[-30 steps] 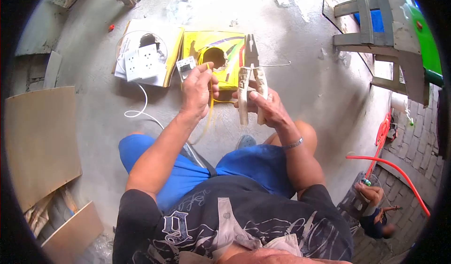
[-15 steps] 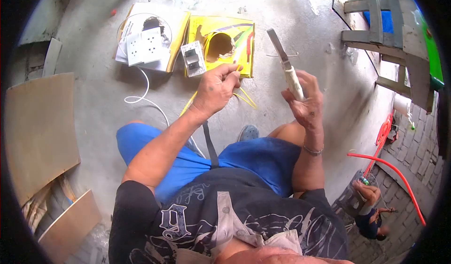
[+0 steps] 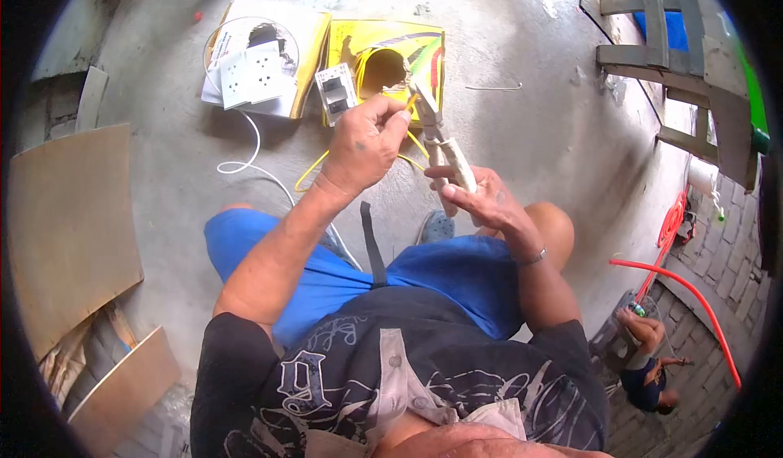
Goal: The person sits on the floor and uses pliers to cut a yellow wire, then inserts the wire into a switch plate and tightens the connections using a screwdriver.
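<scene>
Pinched between the thumb and fingers of the left hand, the yellow wire has its short end beside the head of the pliers. The right hand holds the pliers around their pale handles, which stand somewhat apart; whether the jaws touch the wire, I cannot tell (the head is washed out against the yellow box). The step in hand looks like bringing tool and wire end together, perhaps to trim or strip it. That calls for a steady left pinch, fingertips kept clear of the jaws, and the wire end seated between them before any squeeze. More of the wire loops below the box, near the white outlet unit.
</scene>
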`<state>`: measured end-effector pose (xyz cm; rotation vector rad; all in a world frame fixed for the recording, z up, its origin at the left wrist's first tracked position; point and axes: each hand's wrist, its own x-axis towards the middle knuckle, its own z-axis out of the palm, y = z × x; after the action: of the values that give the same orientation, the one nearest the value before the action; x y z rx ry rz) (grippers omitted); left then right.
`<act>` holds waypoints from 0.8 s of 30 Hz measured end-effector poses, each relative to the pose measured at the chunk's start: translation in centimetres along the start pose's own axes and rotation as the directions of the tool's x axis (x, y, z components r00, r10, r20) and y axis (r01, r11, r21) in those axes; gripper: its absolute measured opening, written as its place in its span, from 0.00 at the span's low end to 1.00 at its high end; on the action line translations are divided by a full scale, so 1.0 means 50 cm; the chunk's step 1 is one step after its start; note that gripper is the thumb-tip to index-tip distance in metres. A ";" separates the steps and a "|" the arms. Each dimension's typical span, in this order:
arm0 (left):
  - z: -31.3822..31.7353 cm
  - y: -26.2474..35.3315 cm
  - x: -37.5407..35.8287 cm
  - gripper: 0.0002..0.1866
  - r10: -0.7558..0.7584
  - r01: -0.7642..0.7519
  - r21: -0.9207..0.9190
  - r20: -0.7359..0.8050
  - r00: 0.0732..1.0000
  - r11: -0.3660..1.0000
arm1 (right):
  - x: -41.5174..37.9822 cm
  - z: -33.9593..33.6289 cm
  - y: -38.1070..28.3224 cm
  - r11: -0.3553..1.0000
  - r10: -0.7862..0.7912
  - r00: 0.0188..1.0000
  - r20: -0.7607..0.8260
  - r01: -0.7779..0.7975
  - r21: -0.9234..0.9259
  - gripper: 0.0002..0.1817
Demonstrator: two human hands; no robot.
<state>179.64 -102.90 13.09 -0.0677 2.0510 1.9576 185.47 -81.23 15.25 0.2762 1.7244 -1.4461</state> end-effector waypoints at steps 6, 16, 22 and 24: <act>-0.010 -0.013 0.008 0.09 -0.010 0.009 0.074 0.018 1.000 0.997 | 0.013 0.001 -0.014 0.974 -0.156 0.986 -0.053 0.144 -0.173 0.25; -0.021 0.010 0.008 0.09 0.099 -0.115 0.205 0.087 0.991 0.972 | 0.022 -0.003 -0.031 0.640 -0.626 0.773 -0.103 0.434 -0.634 0.26; -0.032 0.008 0.012 0.08 0.098 -0.130 0.194 0.163 0.982 0.972 | 0.035 -0.015 -0.016 0.683 -0.549 0.834 -0.057 0.408 -0.606 0.21; -0.029 0.003 0.014 0.08 0.143 -0.171 0.181 0.155 0.978 0.968 | 0.034 -0.014 -0.017 0.702 -0.513 0.856 -0.061 0.377 -0.604 0.20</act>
<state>178.68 -104.21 13.10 0.2764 2.1986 1.7801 183.55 -81.43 14.59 -0.3575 2.4531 -1.1527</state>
